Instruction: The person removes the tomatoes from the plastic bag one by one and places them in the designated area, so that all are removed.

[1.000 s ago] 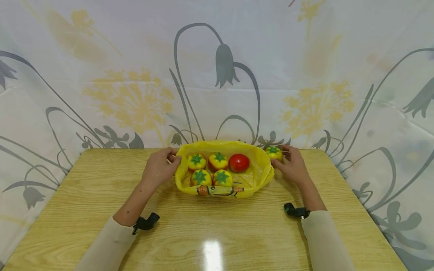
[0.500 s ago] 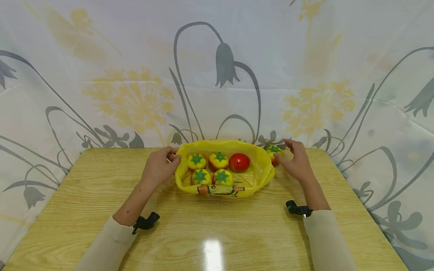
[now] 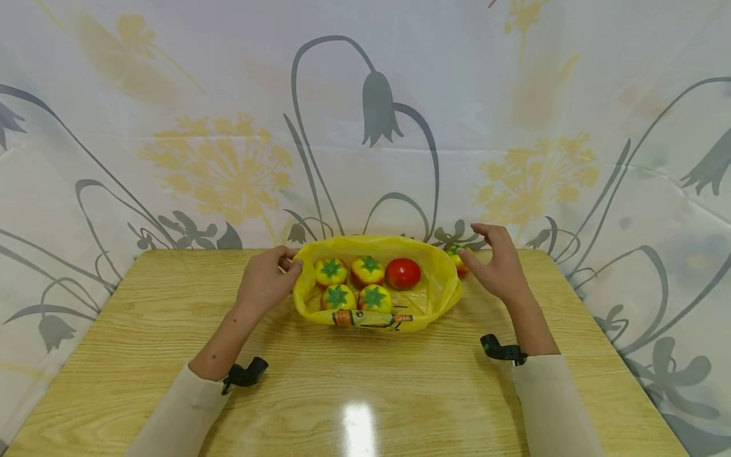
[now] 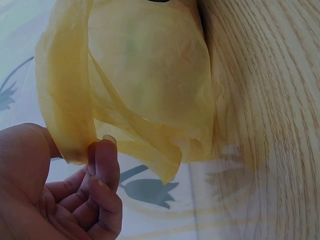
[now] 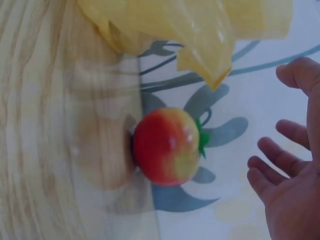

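Observation:
A yellow plastic bag (image 3: 425, 325) stands open on the table, its rim folded outward. Inside are several red-and-yellow toy fruits (image 3: 367, 271) with green star-shaped tops and one smooth red fruit (image 3: 403, 275). My left hand (image 3: 265, 279) pinches the bag's left rim between thumb and fingers; the left wrist view shows the thin film (image 4: 70, 95) in that grip. To the bag's right, another red-and-yellow toy fruit (image 5: 167, 147) rests on the table, partly hidden in the head view. Near it hovers my right hand (image 5: 295, 170), fingers spread and apart from the fruit, holding nothing.
The wooden table (image 3: 354, 374) ends at the back against a floral cloth (image 3: 240, 114). The lone fruit sits close to that back edge. Each wrist carries a black camera (image 3: 245, 373).
My right hand has let go of the fruit beside the bag, spread its fingers and lifted slightly up and back. The fruit stays by the bag; my left hand keeps its hold.

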